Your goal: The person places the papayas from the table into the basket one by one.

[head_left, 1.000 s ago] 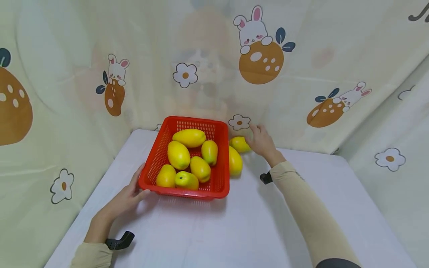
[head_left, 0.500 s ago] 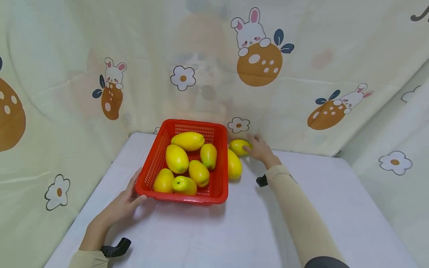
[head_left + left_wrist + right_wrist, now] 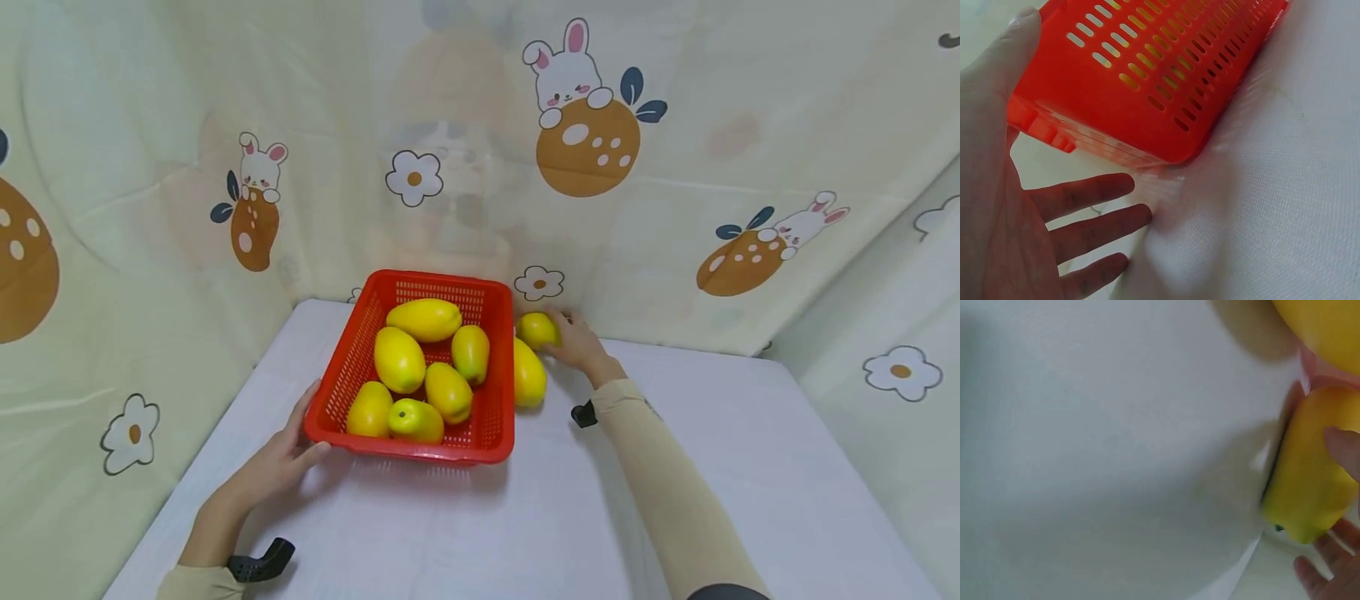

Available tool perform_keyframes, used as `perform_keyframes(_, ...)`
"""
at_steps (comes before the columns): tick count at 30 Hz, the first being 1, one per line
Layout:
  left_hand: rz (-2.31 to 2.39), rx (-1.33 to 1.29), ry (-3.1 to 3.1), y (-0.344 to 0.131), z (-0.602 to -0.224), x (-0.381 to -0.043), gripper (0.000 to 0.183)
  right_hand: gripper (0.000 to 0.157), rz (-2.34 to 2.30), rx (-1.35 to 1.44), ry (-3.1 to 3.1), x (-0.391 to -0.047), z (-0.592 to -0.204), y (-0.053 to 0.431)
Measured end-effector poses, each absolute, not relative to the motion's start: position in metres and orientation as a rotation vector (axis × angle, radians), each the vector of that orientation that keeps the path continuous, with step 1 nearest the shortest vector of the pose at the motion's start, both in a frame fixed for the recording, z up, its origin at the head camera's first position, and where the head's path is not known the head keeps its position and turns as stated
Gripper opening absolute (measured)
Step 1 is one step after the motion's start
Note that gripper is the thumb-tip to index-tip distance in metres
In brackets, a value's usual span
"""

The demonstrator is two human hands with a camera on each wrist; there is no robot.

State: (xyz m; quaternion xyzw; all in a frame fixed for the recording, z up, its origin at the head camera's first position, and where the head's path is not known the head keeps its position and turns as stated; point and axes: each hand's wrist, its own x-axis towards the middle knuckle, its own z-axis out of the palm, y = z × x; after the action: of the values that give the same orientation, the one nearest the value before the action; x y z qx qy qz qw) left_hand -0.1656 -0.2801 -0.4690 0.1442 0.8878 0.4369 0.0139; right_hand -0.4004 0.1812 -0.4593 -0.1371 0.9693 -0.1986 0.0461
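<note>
Several yellow mangoes (image 3: 400,360) lie inside a red plastic basket (image 3: 420,451) in the head view. My left hand (image 3: 273,467) rests at the basket's near left corner. In the left wrist view, the thumb lies along the basket wall (image 3: 1116,106) and three fingers (image 3: 1100,231) stretch out straight below it. Beyond the basket's right side, my right hand (image 3: 579,343) grips a small mango (image 3: 537,331). Its thumb lies on that mango (image 3: 1316,462) in the right wrist view, with fingers at the far end. A larger mango (image 3: 529,375) lies just nearer, partly hidden by the basket.
The white-covered table (image 3: 420,542) extends in front of the basket and to the right. A cream curtain (image 3: 465,225) printed with rabbits and flowers hangs close behind the table's back edge and along both sides.
My right hand has come down and to the left onto the small mango, and its fingers have closed around it. The left hand stays at the basket's corner. The head view has shifted slightly.
</note>
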Motion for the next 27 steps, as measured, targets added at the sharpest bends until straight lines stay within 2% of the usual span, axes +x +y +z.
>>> perform_keyframes(8,1.365,0.42,2.755,-0.278,-0.466,-0.163,0.092,0.07,-0.712,-0.506,3.003,-0.4,-0.468,0.18)
perform_keyframes(27,1.376,0.396,2.775,-0.278,-0.464,-0.166,0.094,0.072,-0.908,-0.42,3.031,-0.381,-0.473,0.199)
